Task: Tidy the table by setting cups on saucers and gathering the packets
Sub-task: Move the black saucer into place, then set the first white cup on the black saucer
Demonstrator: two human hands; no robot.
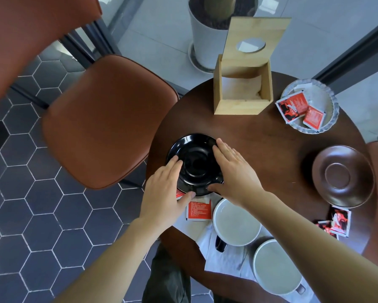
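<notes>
A glossy black saucer (194, 158) sits at the left edge of the round dark table (260, 136). My left hand (166, 191) grips its near-left rim and my right hand (231, 171) grips its right rim. A red packet (199, 210) lies just below the saucer, and another red packet pokes out under my left thumb. Two empty cups with pale insides, a black one (236, 221) and another (275, 267), stand on a white napkin near me. A brown saucer (342, 176) rests at the right. More red packets (336, 221) lie below it.
A wooden napkin box (242, 92) with its lid up stands at the back of the table. A pale fluted dish (330, 99) at the back right holds several red packets. A brown chair (105, 123) stands to the left over a hexagon-tiled floor.
</notes>
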